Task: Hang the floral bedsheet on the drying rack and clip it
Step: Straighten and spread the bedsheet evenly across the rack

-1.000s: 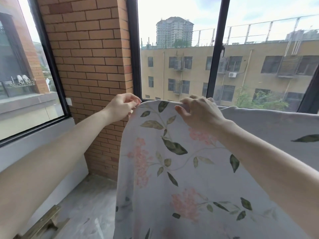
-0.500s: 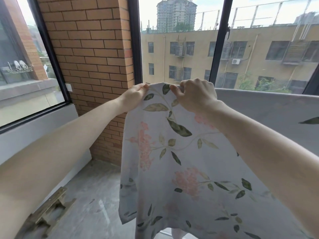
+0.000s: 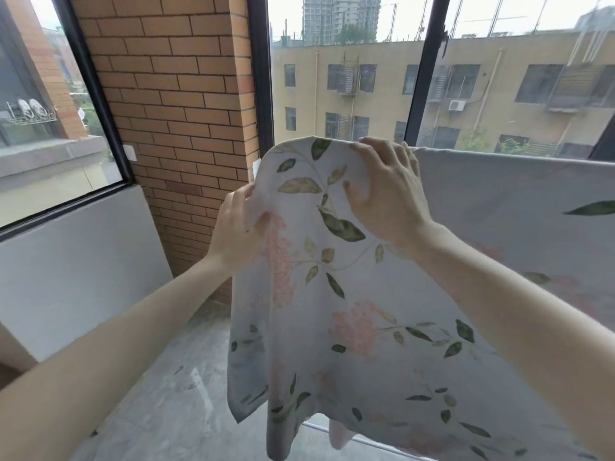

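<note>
The floral bedsheet (image 3: pixel 349 294), pale with green leaves and pink blossoms, hangs over a rail that it hides, and stretches off to the right. My left hand (image 3: pixel 238 224) pinches the sheet's left edge a little below the top. My right hand (image 3: pixel 387 191) lies flat on the cloth near the top fold, fingers spread. A small white piece (image 3: pixel 255 168) shows at the sheet's upper left edge; I cannot tell what it is. A pale bar of the drying rack (image 3: pixel 319 427) shows below the hem.
A brick pillar (image 3: pixel 176 104) stands just left of the sheet. Dark-framed windows (image 3: pixel 416 78) run behind it, and a white low wall (image 3: pixel 76 261) is at the left. The grey concrete floor (image 3: pixel 173 394) lies below.
My left hand slid from the top edge down the sheet's left side. My right hand went from gripping the top fold to lying flat with spread fingers. The view tilted downward.
</note>
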The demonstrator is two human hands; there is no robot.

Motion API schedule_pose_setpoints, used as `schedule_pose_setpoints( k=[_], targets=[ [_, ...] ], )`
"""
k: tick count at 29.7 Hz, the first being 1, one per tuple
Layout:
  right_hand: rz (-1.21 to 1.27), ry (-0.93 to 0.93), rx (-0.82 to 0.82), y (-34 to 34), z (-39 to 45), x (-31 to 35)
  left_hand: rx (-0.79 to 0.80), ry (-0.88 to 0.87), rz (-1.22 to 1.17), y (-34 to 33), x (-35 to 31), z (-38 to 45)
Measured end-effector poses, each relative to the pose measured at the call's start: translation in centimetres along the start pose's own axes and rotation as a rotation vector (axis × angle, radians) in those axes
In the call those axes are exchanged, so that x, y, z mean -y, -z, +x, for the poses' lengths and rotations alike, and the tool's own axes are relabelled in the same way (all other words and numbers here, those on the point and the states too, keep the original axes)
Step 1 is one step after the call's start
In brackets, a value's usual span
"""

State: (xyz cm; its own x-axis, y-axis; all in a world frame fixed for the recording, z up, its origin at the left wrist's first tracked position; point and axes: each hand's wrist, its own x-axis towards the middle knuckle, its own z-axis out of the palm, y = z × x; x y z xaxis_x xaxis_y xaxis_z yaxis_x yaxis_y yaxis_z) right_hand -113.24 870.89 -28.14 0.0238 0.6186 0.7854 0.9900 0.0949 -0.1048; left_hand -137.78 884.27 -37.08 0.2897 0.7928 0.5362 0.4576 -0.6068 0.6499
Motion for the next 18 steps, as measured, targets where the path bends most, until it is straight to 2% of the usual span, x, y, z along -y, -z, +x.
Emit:
schedule_pose_setpoints(
  k=[3, 7, 13, 18],
  targets=[
    [0.132, -0.001, -0.03, -0.6, -4.5, 0.4, 0.049, 0.004, 0.083, -1.4, 2.7, -3.1],
    [0.183, -0.155, 0.14, -3.4, -9.8, 0.0, 0.214, 0.083, 0.129, -3.0, 4.2, -4.2],
    [0.215, -0.351, 0.389, -5.7, -14.3, -1.0, 0.127, 0.096, 0.23, -4.7, 3.8, -3.9],
    [0.21, -0.417, 0.433, -6.5, -15.8, -1.2, 0.089, 0.074, 0.241, -5.4, 3.7, -4.7]
  ],
)
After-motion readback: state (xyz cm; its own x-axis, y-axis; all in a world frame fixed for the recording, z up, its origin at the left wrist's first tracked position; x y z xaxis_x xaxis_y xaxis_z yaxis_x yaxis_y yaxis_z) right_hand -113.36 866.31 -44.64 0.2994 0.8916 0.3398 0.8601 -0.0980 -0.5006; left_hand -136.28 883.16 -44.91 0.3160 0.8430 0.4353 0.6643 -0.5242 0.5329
